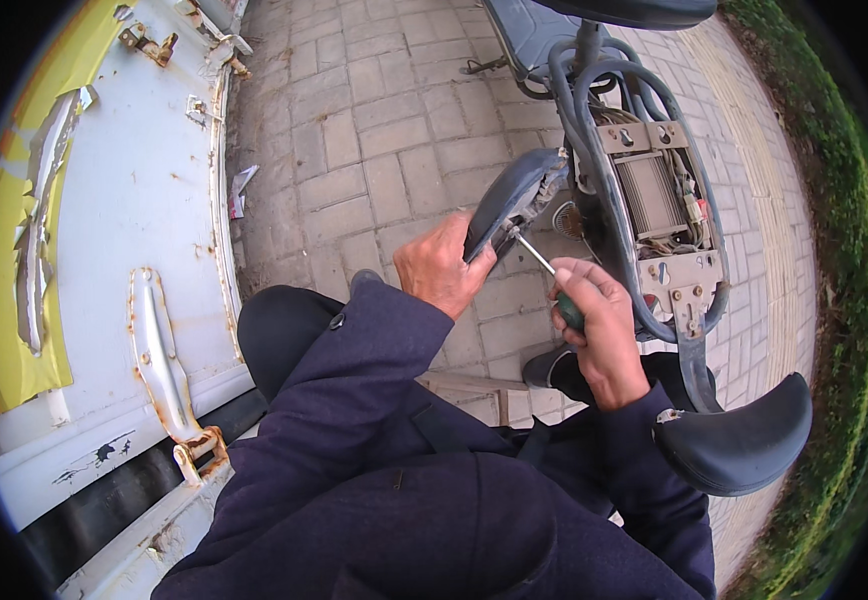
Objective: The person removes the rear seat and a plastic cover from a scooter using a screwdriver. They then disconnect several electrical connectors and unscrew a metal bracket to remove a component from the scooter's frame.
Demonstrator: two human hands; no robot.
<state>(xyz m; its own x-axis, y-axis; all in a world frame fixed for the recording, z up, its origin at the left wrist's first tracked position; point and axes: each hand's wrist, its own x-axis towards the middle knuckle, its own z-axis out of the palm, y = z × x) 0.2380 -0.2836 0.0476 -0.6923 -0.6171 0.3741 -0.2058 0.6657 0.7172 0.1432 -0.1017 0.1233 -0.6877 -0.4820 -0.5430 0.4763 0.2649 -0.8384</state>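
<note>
My left hand (441,268) is closed round the lower end of a dark, curved piece that looks like a scooter's side cover (510,200). The cover is tilted, with its rough inner side turned to the right. In my right hand (599,325) is a screwdriver (536,253) with a green handle, mostly hidden by the fingers. Its shaft runs up and to the left, and the tip meets the inner edge of the cover near my left thumb. What the tip touches there is too small to make out.
On the right stands an electric scooter (594,110) with an opened frame, showing a ribbed metal box (649,190) and wires. A black padded backrest (744,440) juts out behind it. A rusty white metal panel (144,180) stands left, a hedge (844,200) right, with paving (364,130) between.
</note>
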